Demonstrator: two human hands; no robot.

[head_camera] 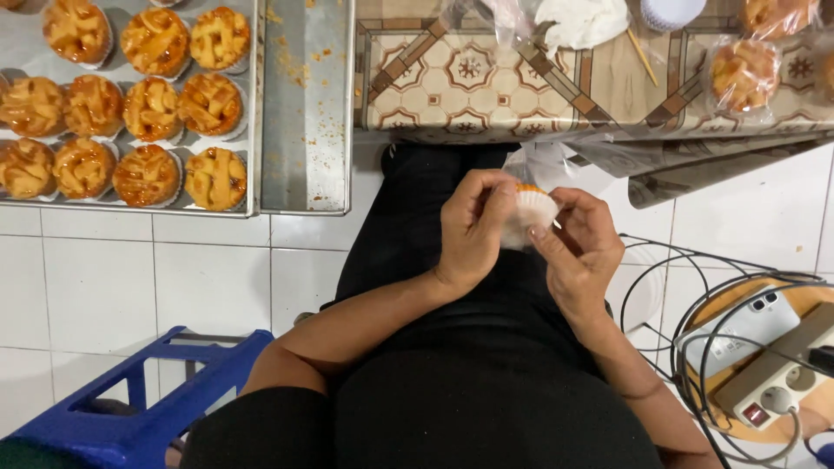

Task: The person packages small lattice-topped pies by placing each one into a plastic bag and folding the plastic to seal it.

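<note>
Nearest the camera, the person's black-clothed lap fills the bottom of the view, both bare forearms angling up from the elbows and meeting over the thighs. To the left a blue plastic stool [143, 395] sits on the white tiled floor [95, 287]; to the right a wire rack [660, 287] holds a phone [738, 328] and a white power strip [786, 373].

The left hand [473, 230] and the right hand [580, 247] close on a small tart in a white pleated paper cup [530, 211], held over the lap just below the table edge. The left hand's fingers are curled and pressed together around the cup's left side, thumb on top near the orange filling. The right hand's thumb and forefinger pinch the cup's right rim, the other fingers folded beneath. A clear plastic bag [543, 161] hangs just behind the tart, touching it or nearly so.

By my reading, the step is slipping this tart into the bag; the next move calls for keeping the cup level while the bag's mouth is held open.

Farther off, a metal baking tray [304, 104] carries rows of lattice-topped tarts [152, 108]. On the patterned tablecloth [469, 74] lie bagged tarts [744, 74] and a stack of paper cups [673, 10].
</note>
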